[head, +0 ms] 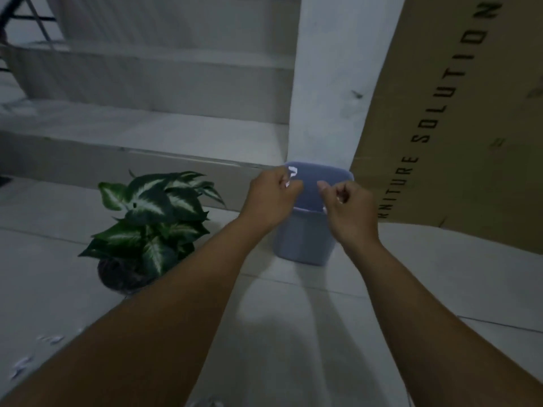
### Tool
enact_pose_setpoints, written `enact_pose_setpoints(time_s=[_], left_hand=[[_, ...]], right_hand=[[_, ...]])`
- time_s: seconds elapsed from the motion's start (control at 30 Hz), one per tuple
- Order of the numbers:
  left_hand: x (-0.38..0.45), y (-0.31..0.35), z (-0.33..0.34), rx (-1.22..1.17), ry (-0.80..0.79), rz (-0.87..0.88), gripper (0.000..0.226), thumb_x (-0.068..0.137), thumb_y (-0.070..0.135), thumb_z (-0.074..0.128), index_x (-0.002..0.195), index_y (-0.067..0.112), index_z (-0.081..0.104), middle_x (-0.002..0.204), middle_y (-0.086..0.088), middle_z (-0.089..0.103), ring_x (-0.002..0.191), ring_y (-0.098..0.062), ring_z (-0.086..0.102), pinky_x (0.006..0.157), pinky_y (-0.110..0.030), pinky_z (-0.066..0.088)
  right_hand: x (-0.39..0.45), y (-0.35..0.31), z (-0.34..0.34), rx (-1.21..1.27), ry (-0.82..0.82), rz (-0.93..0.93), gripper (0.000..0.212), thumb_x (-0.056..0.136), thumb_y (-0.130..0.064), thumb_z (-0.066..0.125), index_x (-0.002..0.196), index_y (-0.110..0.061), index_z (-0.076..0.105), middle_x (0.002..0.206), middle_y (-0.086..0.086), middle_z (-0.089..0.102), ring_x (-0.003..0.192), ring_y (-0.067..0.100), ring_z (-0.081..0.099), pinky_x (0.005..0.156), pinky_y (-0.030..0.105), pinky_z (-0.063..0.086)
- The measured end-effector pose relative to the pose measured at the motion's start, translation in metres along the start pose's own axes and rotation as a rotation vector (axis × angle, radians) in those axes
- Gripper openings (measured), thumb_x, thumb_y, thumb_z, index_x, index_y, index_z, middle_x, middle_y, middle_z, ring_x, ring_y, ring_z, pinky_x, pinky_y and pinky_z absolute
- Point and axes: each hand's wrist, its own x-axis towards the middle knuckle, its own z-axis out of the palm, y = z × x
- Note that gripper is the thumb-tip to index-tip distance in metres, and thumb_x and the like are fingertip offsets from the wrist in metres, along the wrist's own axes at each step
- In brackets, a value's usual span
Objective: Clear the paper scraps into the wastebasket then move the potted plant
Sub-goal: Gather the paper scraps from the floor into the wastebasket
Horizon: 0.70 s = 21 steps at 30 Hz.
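A pale blue wastebasket (302, 239) stands on the white floor against a white pillar. Both my hands hover over its open top. My left hand (270, 198) is closed around white paper scraps (291, 176) that stick out above its fingers. My right hand (349, 212) is curled over the basket's right rim, and a sliver of white shows between its fingers. To the left of the basket sits the potted plant (150, 218), green leaves with white veins in a dark pot. More paper scraps (50, 339) lie on the floor at the lower left.
A large brown cardboard box (458, 118) leans on the wall right of the basket. White steps (147, 124) rise behind the plant. The pillar (332, 83) is directly behind the basket. A few scraps (210, 402) lie at the bottom edge.
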Motion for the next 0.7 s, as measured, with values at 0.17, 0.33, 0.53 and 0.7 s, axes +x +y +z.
enact_pose_setpoints(time_s=[0.17, 0.33, 0.53, 0.7], left_hand=[[0.059, 0.015, 0.025, 0.108, -0.064, 0.072, 0.038, 0.084, 0.021, 0.064, 0.057, 0.018, 0.037, 0.056, 0.0, 0.044, 0.055, -0.011, 0.039, 0.052, -0.029, 0.031], [0.087, -0.01, 0.054, 0.187, -0.07, 0.07, 0.03, 0.086, 0.024, 0.064, 0.064, 0.016, 0.046, 0.063, -0.004, 0.054, 0.062, -0.02, 0.051, 0.057, -0.033, 0.042], [0.083, -0.029, 0.062, 0.297, -0.11, 0.127, 0.027, 0.095, 0.044, 0.06, 0.095, 0.016, 0.061, 0.087, -0.003, 0.07, 0.079, -0.02, 0.065, 0.071, -0.033, 0.054], [0.056, -0.024, 0.037, 0.205, 0.031, 0.218, 0.015, 0.097, 0.031, 0.061, 0.098, 0.018, 0.069, 0.094, 0.005, 0.073, 0.085, -0.008, 0.066, 0.075, -0.015, 0.052]], right_hand=[[0.062, 0.018, 0.001, -0.157, -0.055, -0.179, 0.038, 0.093, -0.038, 0.068, 0.07, -0.013, 0.052, 0.063, 0.003, 0.054, 0.054, 0.006, 0.043, 0.047, 0.019, 0.028], [0.084, 0.039, 0.013, -0.303, -0.161, -0.274, 0.02, 0.094, -0.026, 0.07, 0.08, -0.012, 0.066, 0.094, 0.014, 0.058, 0.066, 0.004, 0.047, 0.057, 0.004, 0.038], [0.074, 0.056, 0.004, -0.354, -0.08, -0.356, 0.014, 0.091, -0.004, 0.068, 0.1, -0.014, 0.072, 0.105, 0.005, 0.063, 0.089, 0.005, 0.05, 0.073, -0.006, 0.032], [0.069, 0.042, -0.001, -0.256, -0.055, -0.417, 0.015, 0.089, -0.001, 0.064, 0.094, -0.013, 0.071, 0.099, 0.005, 0.068, 0.087, 0.005, 0.055, 0.075, 0.001, 0.038]])
